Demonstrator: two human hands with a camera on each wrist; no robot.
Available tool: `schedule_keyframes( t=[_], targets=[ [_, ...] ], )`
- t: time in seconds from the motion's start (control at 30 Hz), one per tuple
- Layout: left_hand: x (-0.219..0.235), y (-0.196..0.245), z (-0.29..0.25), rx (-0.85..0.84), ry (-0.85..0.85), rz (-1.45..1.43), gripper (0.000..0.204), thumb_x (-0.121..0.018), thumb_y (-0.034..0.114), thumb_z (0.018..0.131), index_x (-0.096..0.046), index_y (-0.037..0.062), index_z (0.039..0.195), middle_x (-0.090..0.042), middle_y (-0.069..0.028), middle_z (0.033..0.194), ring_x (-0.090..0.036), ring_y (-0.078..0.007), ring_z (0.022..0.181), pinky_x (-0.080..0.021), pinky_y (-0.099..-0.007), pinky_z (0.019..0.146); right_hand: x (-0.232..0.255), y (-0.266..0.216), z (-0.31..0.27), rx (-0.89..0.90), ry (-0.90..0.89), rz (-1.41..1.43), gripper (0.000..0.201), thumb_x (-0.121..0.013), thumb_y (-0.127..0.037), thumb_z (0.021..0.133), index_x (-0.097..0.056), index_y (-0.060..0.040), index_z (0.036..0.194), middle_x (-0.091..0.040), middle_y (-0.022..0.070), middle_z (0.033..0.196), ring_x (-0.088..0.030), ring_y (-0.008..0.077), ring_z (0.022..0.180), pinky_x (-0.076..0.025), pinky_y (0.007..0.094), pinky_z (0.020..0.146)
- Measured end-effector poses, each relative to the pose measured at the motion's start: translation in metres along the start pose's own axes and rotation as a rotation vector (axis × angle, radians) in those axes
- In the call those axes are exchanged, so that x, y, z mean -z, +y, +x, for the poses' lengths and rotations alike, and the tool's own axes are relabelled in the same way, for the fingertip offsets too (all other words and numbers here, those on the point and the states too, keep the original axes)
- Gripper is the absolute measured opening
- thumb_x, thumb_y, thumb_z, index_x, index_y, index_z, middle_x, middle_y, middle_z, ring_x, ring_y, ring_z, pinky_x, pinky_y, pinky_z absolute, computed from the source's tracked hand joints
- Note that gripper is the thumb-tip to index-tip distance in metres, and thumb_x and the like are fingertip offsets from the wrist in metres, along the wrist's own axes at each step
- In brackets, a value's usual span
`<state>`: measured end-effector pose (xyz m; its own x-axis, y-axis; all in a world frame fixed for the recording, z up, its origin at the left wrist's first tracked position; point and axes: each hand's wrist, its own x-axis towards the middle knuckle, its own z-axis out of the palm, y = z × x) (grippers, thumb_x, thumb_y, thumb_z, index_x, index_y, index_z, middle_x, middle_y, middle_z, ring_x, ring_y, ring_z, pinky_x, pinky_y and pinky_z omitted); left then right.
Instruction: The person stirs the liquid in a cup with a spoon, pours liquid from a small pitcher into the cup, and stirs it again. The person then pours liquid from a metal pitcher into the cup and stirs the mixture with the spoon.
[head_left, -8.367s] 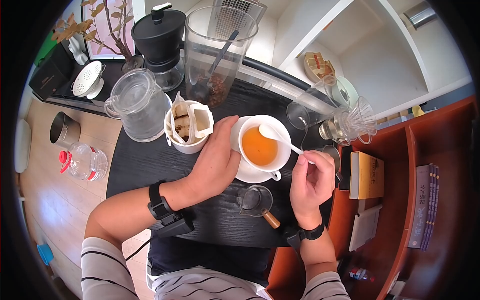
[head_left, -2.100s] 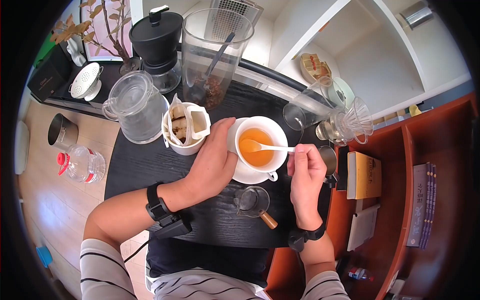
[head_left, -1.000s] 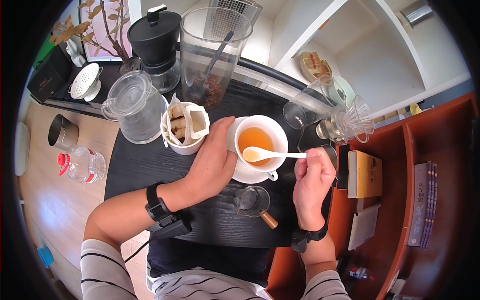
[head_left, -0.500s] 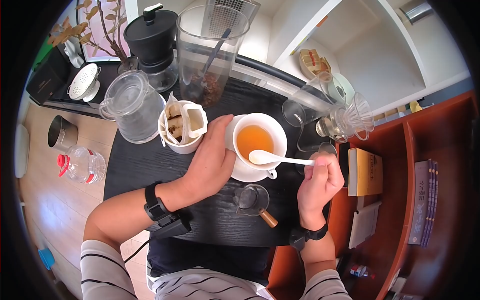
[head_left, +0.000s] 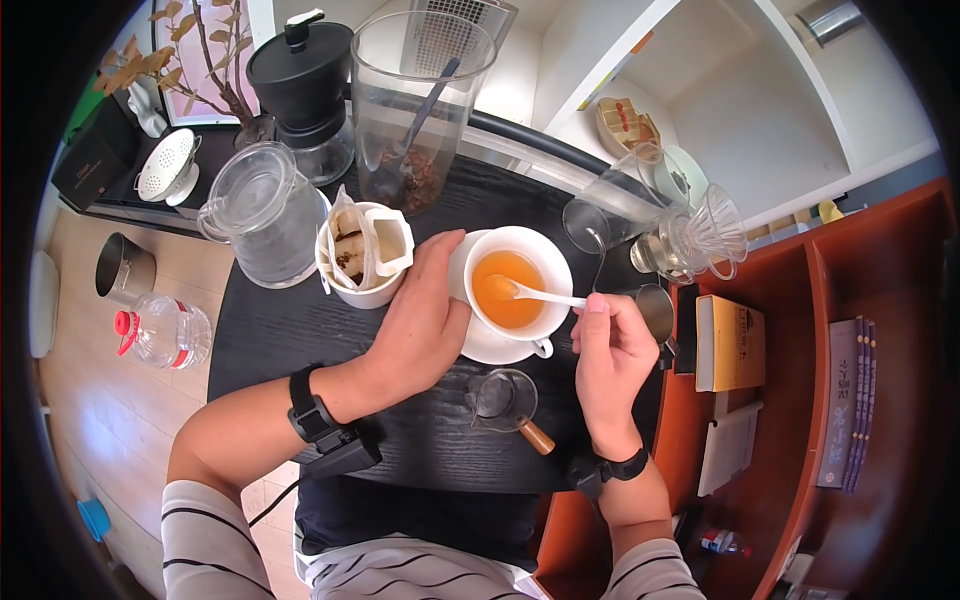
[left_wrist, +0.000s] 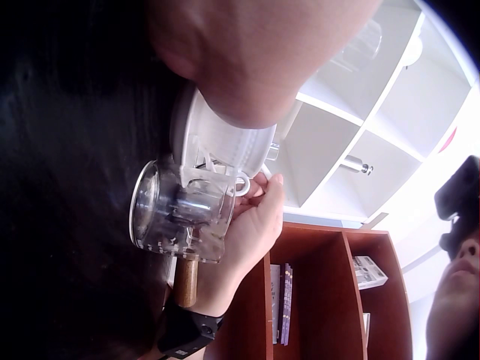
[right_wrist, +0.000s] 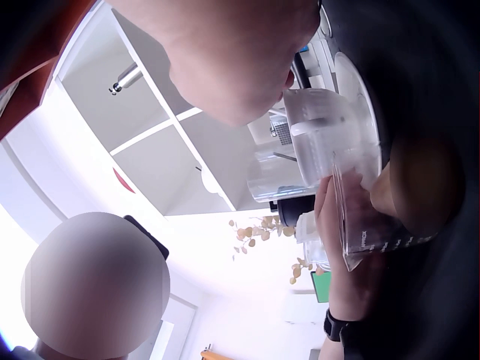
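Head view: Chinese characters stand on the yellow book [head_left: 733, 343] and the grey book [head_left: 838, 405] in the wooden bookcase [head_left: 790, 440], too small for me to read; the pale lettering on the black box [head_left: 97, 168] beats me too. Over the black desk [head_left: 420, 450], the right hand [head_left: 613, 362] has a pinching grip on the handle of the white spoon [head_left: 548, 296]. Half a second ago its bowl hung over the near side of the white cup [head_left: 558, 268]; now it dips into the orange liquid [head_left: 508, 263]. The left hand [head_left: 420, 318] lies as before, fingers outstretched, grip loose, along the saucer [head_left: 483, 343] beneath the cup. Near them stands a small glass jug [head_left: 505, 393], its printed marks blurred in the right wrist view.
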<state>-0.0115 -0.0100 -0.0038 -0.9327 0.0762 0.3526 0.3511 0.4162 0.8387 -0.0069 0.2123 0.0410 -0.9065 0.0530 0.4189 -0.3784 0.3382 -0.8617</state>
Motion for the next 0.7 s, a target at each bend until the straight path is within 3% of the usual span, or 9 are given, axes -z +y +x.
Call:
schedule_keyframes(
  t=[0.33, 0.7],
  targets=[
    [-0.0003, -0.0012, -0.0003, -0.002, -0.009, -0.017, 0.062, -0.053, -0.004, 0.094, -0.037, -0.0064, 0.155, -0.051, -0.0272, 0.148, -0.050, -0.0410, 0.140, -0.035, -0.0459, 0.121, 0.0015, 0.0031, 0.0079, -0.343, -0.086, 0.298, 0.032, -0.058, -0.022, 0.114, -0.069, -0.0019, 0.091, -0.057, -0.0010, 0.067, -0.049, 0.0047, 0.057, -0.038, 0.0221, 0.052],
    [-0.0002, -0.0005, -0.0003, 0.005, -0.009, -0.010, 0.062, -0.053, -0.003, 0.095, -0.037, -0.0063, 0.154, -0.051, -0.0274, 0.148, -0.050, -0.0420, 0.139, -0.035, -0.0466, 0.121, 0.0002, -0.0012, 0.0078, -0.371, -0.020, 0.421, 0.029, -0.056, -0.015, 0.112, -0.068, 0.0010, 0.092, -0.057, 0.0016, 0.067, -0.049, 0.0071, 0.055, -0.038, 0.0232, 0.050]
  ],
)
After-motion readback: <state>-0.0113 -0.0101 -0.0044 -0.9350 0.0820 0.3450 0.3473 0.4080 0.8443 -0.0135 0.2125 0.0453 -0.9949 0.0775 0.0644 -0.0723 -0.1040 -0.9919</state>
